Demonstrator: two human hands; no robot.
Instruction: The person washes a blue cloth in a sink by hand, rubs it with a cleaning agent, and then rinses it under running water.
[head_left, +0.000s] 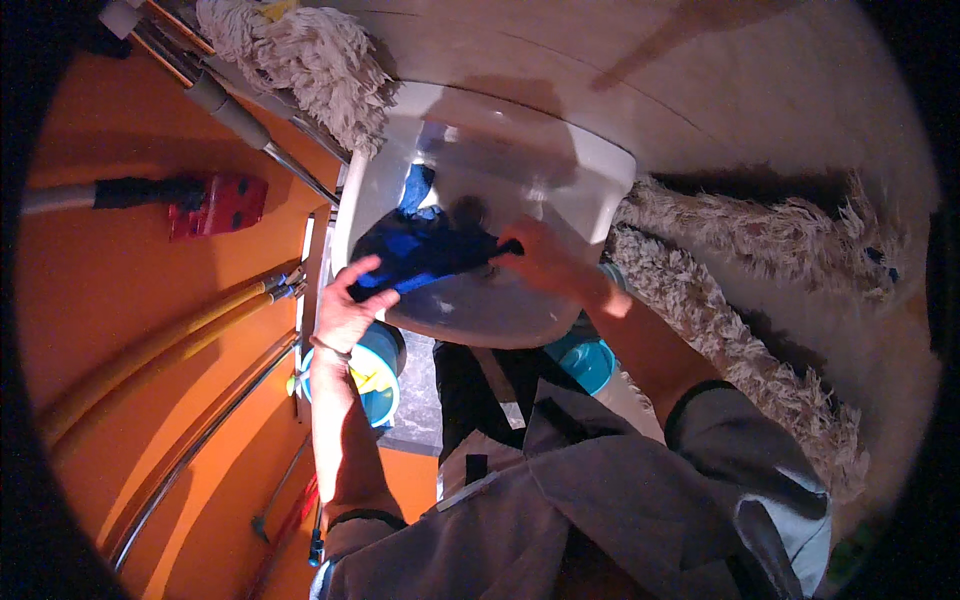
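Note:
A dark blue cloth (427, 251) is stretched between my two hands inside a white sink basin (600, 161). My left hand (352, 304) holds its left end between thumb and fingers, above the basin's near left rim. On the other side, my right hand (529, 255) grips the cloth's right end, and a small dark tip sticks out by the fingers. A lighter blue part (416, 187) of fabric reaches up the basin's left inner wall. Whether it belongs to the same cloth I cannot tell.
A string mop head (315, 71) hangs at the basin's back left corner. Long fringed mop heads (720, 315) hang at the right. Below stand a blue bucket (386, 382) holding yellow cloth and a turquoise bucket (589, 367). Poles and a red tool head (217, 204) line the orange wall.

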